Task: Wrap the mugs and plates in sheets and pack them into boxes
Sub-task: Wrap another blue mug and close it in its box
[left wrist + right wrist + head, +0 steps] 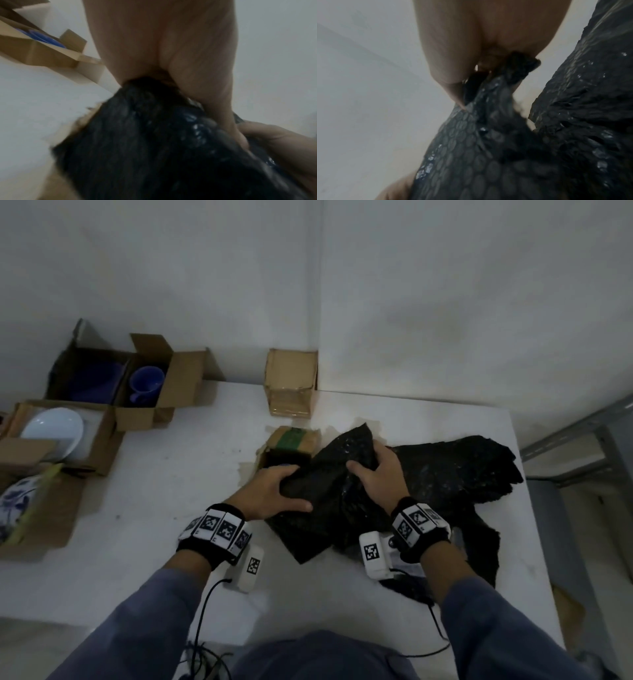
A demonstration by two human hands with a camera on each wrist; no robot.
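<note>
Black bubble sheet (346, 494) bunched in both hands, covering small box (291, 445) mouth.

Black bubble-wrap sheet (342, 494) bundled mid-table, blue mug (146, 383) in open box (161, 402), white plate (54, 428) boxed left

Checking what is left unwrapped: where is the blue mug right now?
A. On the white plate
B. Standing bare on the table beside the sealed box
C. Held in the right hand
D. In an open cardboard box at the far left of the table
D: the blue mug sits unwrapped inside an open cardboard box at the table's far left, while both hands grip the black bubble wrap.
</note>
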